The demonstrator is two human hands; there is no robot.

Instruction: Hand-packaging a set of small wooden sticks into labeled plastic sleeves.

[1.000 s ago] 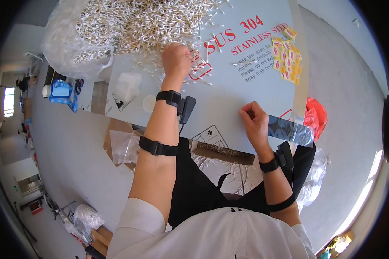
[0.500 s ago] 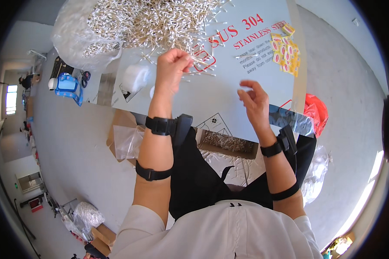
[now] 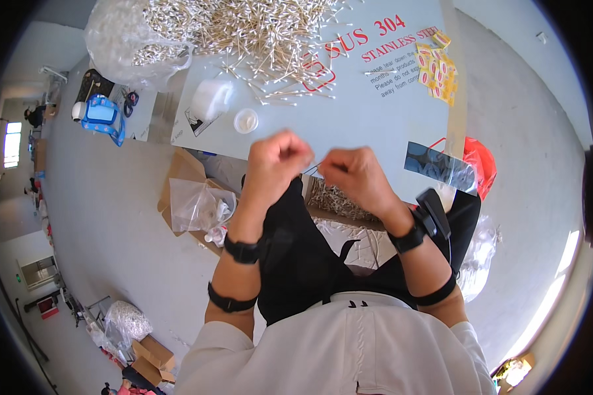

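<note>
Near the table's front edge my left hand [image 3: 280,160] and my right hand [image 3: 359,174] face each other, both with fingers pinched. Thin sticks, apparently cotton swabs [image 3: 311,168], show between the fingertips; their ends are hidden and the fingers are slightly blurred. Beyond them spreads a large heap of loose cotton swabs [image 3: 263,43], some strewn toward the front. A small round tub [image 3: 246,121] with pale contents stands beyond my left hand. Behind it to the left is a whitish, translucent stack [image 3: 212,100], too glary to make out.
A clear plastic bag [image 3: 122,46] of swabs lies at the far left. Yellow printed labels [image 3: 438,76] sit at the right, above a red bag [image 3: 480,168]. Below the table edge are a cardboard box [image 3: 349,220] with swabs and an open carton [image 3: 178,191] with plastic bags.
My left hand has drawn back from the swab heap toward me. My right hand has moved left and down, and its fingers have closed. The round tub now shows fully.
</note>
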